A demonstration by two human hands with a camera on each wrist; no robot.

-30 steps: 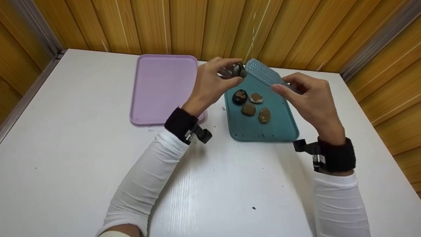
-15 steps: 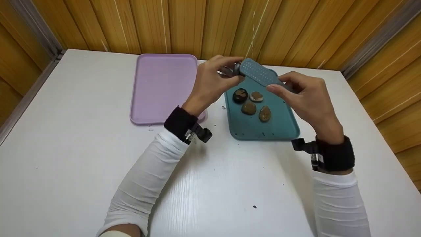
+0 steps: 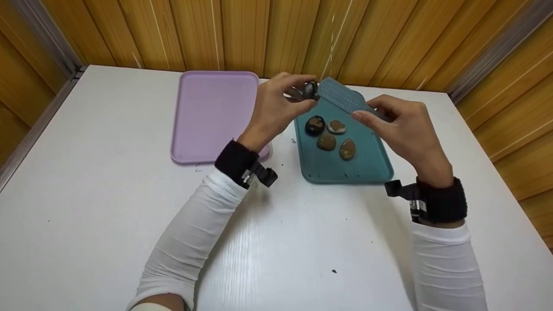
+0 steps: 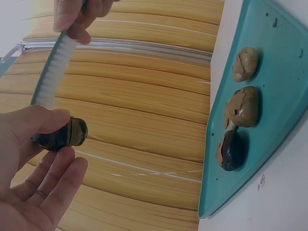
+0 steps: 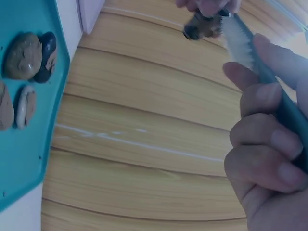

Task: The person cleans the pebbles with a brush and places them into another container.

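My left hand (image 3: 276,108) pinches a small dark stone (image 3: 309,90) between thumb and fingertips, above the far end of the teal tray (image 3: 367,166). The same stone (image 4: 62,134) shows in the left wrist view and the stone (image 5: 199,29) in the right wrist view. My right hand (image 3: 399,125) grips the handle of a teal scrubbing brush (image 3: 343,98); its white bristles (image 4: 55,72) meet the stone. Several mottled brown and black stones (image 3: 330,136) lie on the teal tray.
A lilac tray (image 3: 207,116) lies to the left of the teal one on the white table (image 3: 108,207). Wooden panelling (image 3: 259,34) walls the table at the back and sides. Small dark specks dot the tabletop.
The brush head slid left over the stone, then drew back right, leaving the stone showing at its tip. The left hand has stayed nearly still, holding the stone.
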